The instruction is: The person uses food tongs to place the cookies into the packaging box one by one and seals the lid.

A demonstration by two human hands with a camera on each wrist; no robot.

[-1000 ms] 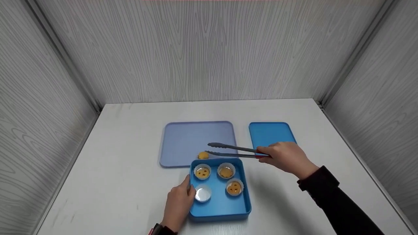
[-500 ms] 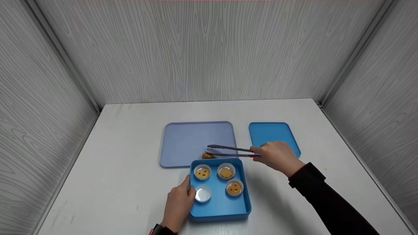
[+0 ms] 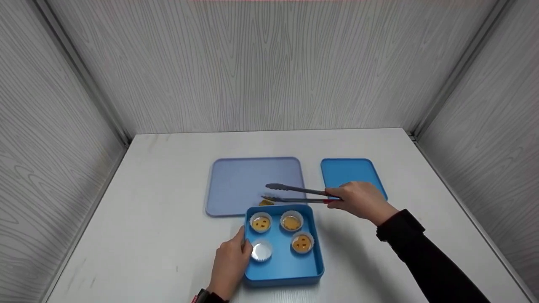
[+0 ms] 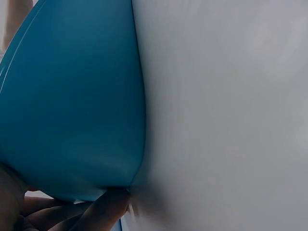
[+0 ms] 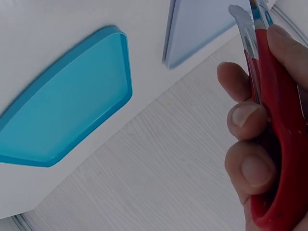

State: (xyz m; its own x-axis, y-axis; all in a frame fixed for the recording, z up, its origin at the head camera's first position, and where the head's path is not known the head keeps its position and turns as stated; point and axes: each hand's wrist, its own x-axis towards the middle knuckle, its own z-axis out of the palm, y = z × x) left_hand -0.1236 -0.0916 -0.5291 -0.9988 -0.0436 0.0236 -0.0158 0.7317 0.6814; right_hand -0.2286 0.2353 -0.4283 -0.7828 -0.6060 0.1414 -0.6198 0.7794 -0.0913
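Head view: right grip (image 3: pixel 363 201) clasping metal tongs (image 3: pixel 301 200); left grip (image 3: pixel 230 261) clutching smooth, round-cornered blue box (image 3: pixel 284 266); yellow morsel (image 3: pixel 265 203) perhaps rounded.

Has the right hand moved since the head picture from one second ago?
Yes, slightly left: in the head view, the right hand covered the blue tray's near right corner then; now that corner shows.

Black sleeve (image 3: pixel 433 261), small red wrist marking (image 3: pixel 194 299)
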